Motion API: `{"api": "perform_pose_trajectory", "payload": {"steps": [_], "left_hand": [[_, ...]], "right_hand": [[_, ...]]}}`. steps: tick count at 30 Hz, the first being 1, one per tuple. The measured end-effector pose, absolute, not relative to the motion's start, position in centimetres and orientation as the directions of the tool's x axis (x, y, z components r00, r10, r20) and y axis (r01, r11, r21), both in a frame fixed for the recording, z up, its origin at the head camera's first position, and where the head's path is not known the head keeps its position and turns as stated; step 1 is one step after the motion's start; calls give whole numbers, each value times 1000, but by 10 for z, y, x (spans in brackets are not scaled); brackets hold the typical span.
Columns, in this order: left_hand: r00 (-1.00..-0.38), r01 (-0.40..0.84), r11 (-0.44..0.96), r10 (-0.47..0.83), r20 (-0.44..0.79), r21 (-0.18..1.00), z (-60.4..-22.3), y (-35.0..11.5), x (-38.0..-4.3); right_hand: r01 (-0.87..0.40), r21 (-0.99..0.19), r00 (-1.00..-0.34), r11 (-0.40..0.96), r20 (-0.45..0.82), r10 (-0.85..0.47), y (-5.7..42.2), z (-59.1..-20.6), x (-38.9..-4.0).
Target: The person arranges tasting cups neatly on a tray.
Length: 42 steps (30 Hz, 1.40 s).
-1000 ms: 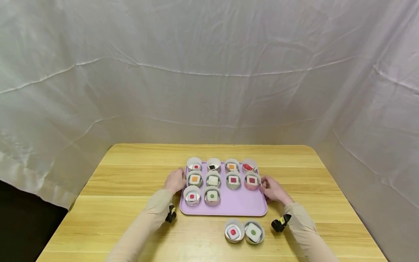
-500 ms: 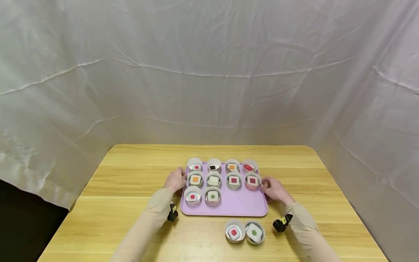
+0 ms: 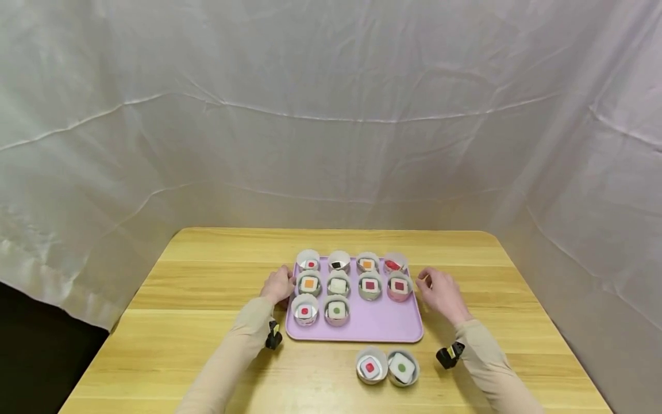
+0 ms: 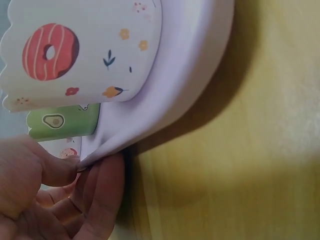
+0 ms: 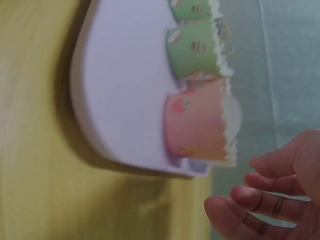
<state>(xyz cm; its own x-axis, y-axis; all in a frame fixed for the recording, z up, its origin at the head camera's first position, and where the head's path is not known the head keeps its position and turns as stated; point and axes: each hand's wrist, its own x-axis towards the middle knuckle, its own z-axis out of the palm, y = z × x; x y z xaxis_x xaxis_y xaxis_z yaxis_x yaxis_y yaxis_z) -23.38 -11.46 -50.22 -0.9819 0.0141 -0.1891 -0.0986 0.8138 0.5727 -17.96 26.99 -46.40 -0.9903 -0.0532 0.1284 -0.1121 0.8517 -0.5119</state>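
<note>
A lilac tray point(image 3: 380, 322) lies on the wooden table, bearing several paper cups with small square sushi-like pieces in them. My left hand point(image 3: 277, 284) pinches the tray's left rim between thumb and fingers, seen closely in the left wrist view beside a white cup with a donut print point(image 4: 90, 60) and a green cup point(image 4: 65, 121). My right hand point(image 3: 443, 293) is apart from the tray, just off its right side, with its fingers loosely bent and nothing in them. Nearest to it stands a pink cup point(image 5: 197, 122) at the tray's right edge.
Two more cups stand on the table in front of the tray: one with a red-centred piece point(image 3: 370, 365), one with a green-centred piece point(image 3: 403, 368). Pale cloth point(image 3: 357, 115) hangs behind and at the sides of the table point(image 3: 196, 282).
My right hand has let go of the tray's right rim and moved slightly up and to the right. My left hand keeps its hold; the tray and cups look unmoved.
</note>
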Motion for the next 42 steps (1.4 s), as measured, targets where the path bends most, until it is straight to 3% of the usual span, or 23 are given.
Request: {"api": "perform_pose_trajectory", "payload": {"steps": [8, 19, 42], "left_hand": [[-979, -99, 814, 22, -201, 573, -504, -115, -233], [-980, -90, 816, 29, -195, 570, -502, -115, -232], [-983, -86, 825, 22, -183, 559, -504, -114, -234]], "right_hand": [[-278, -415, -958, 866, 180, -222, 245, -439, -164], [-480, -491, -838, 727, 10, -546, 221, -419, -146], [-601, -437, -639, 669, -239, -731, 179, -415, -117]]}}
